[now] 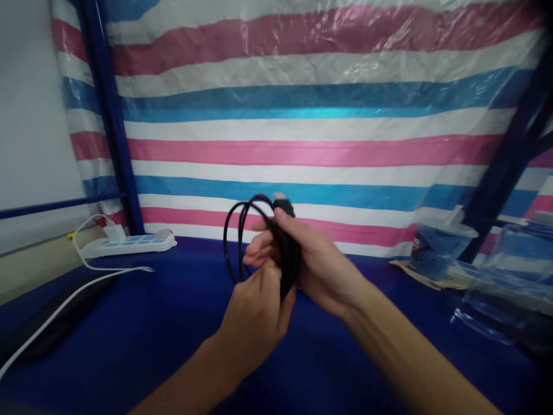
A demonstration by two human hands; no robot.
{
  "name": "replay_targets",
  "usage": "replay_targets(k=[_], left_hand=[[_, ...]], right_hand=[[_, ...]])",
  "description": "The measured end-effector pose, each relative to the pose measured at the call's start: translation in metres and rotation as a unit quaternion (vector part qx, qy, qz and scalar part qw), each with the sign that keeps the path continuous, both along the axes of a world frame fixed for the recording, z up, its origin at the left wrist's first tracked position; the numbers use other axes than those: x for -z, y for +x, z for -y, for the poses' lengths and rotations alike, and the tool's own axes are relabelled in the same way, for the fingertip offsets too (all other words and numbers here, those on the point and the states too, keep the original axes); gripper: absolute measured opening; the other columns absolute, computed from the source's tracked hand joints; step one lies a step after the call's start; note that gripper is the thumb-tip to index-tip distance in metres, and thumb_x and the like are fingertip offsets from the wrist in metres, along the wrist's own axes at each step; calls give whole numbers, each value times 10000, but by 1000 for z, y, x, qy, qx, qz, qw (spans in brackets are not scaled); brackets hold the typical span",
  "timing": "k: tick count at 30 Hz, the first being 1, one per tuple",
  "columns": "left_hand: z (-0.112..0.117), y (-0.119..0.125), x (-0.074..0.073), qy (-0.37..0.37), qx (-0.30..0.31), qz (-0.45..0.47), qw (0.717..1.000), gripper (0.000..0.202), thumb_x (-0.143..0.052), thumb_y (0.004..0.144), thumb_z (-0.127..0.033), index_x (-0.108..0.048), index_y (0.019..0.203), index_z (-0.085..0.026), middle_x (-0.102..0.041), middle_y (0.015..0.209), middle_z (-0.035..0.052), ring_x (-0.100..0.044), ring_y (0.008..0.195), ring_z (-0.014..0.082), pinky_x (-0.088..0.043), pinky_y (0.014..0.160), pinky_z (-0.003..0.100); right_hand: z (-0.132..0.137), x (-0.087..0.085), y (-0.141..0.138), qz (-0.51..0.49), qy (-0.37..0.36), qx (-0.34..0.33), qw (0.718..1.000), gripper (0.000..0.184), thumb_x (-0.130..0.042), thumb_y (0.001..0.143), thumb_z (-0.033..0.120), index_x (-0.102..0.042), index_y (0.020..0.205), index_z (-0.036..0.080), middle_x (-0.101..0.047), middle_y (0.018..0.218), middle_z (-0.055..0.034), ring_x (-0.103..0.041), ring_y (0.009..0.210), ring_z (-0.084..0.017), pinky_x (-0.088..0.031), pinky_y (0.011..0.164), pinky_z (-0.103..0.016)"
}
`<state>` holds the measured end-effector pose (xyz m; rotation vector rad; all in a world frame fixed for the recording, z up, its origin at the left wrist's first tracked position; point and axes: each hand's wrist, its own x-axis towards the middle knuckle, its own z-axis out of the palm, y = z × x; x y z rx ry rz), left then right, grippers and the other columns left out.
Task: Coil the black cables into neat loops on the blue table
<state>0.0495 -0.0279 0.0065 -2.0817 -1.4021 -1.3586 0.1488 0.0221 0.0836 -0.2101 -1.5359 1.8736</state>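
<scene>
A black cable [290, 253] is gathered in loops between my two hands, above the blue tabletop. At its upper end a black plug with a pale metal tip [281, 203] points up, beside my right thumb. My right hand [317, 253] grips the bundle from the right, thumb pressed near the plug. From below, my left hand [257, 300] is closed round the lower part of the same coils. A few loose loops stick out to the left of the hands. Some fingers are hidden behind the cable, and the hands are slightly blurred.
A white power strip [129, 244] with a plugged-in charger [114, 231] lies at the back left. Its white cord [64, 302] runs toward a dark flat object. At the right stand a lidded cup with a straw [440, 245] and a clear plastic container [510, 276]. Striped sheeting [302, 153] hangs behind.
</scene>
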Motion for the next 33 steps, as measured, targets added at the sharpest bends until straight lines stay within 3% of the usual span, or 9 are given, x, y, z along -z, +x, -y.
replay_targets(k=[3, 6, 9, 13, 17, 20, 23, 29, 33], left_hand=[[-13, -3, -34, -80, 128, 59, 987, 217, -496, 869, -362, -482, 940, -158, -572, 783, 30, -546, 674, 156, -384, 555, 252], [-24, -4, -60, -166, 253, 126, 945, 299, -452, 894, -394, -468, 703, -164, -435, 633, -24, -404, 556, 93, -308, 490, 221], [-34, 4, -63, -165, 298, 190, 921, 404, -430, 904, -398, -383, 579, -164, -314, 550, -42, -282, 490, 74, -224, 441, 227], [-40, 19, -51, -55, 272, 330, 902, 359, -454, 905, -377, -439, 614, -168, -469, 589, -17, -439, 544, 91, -353, 510, 214], [-43, 8, -58, 24, 316, 534, 784, 371, -401, 926, -412, -421, 635, -181, -474, 591, -27, -470, 489, 83, -448, 557, 222], [-45, -14, -68, -89, 359, 594, 715, 383, -319, 954, -403, -412, 653, -184, -341, 482, -67, -308, 328, 53, -373, 400, 184], [-47, -31, -65, -228, 328, 586, 705, 372, -325, 950, -401, -432, 669, -181, -281, 429, -87, -168, 263, 36, -242, 292, 163], [-48, -41, -39, -186, 161, 534, 809, 273, -669, 758, -319, -438, 704, -184, -335, 432, -100, -446, 321, 75, -419, 386, 180], [-49, -52, -33, -296, 178, 563, 751, 257, -667, 741, -189, -516, 949, -186, -589, 676, -16, -639, 546, 144, -495, 452, 192]], right_hand=[[-2, -28, 11, -7, 133, 50, 990, 190, -566, 873, 343, -580, 825, 160, -624, 667, 7, -591, 564, -100, -457, 536, -200], [-9, -31, 21, 6, 240, 132, 962, 217, -598, 850, 355, -542, 761, 165, -588, 653, 16, -544, 530, -87, -417, 482, -192], [-15, -23, 23, -30, 283, 246, 927, 252, -575, 861, 385, -509, 743, 173, -556, 651, 21, -538, 568, -82, -427, 517, -191], [-23, -11, 26, -54, 264, 294, 917, 268, -543, 872, 429, -466, 766, 195, -537, 634, 35, -503, 493, -71, -384, 440, -184], [-33, 8, 37, -16, 244, 249, 937, 319, -522, 866, 497, -422, 769, 211, -378, 480, 93, -366, 348, -53, -273, 340, -173], [-35, 32, 40, 60, 270, 213, 937, 341, -453, 899, 504, -421, 750, 198, -328, 517, 86, -301, 381, -43, -235, 350, -171], [-25, 59, 32, 115, 403, 273, 866, 276, -393, 948, 365, -424, 742, 184, -381, 548, 65, -336, 437, -50, -258, 405, -183], [3, 108, 9, 80, 749, 294, 588, 329, -387, 949, 321, -458, 658, 186, -429, 463, 39, -335, 393, -102, -222, 415, -286], [1, 112, 9, 105, 819, 235, 513, 93, -496, 850, 201, -551, 778, 186, -427, 474, 42, -308, 397, -123, -180, 412, -307]])
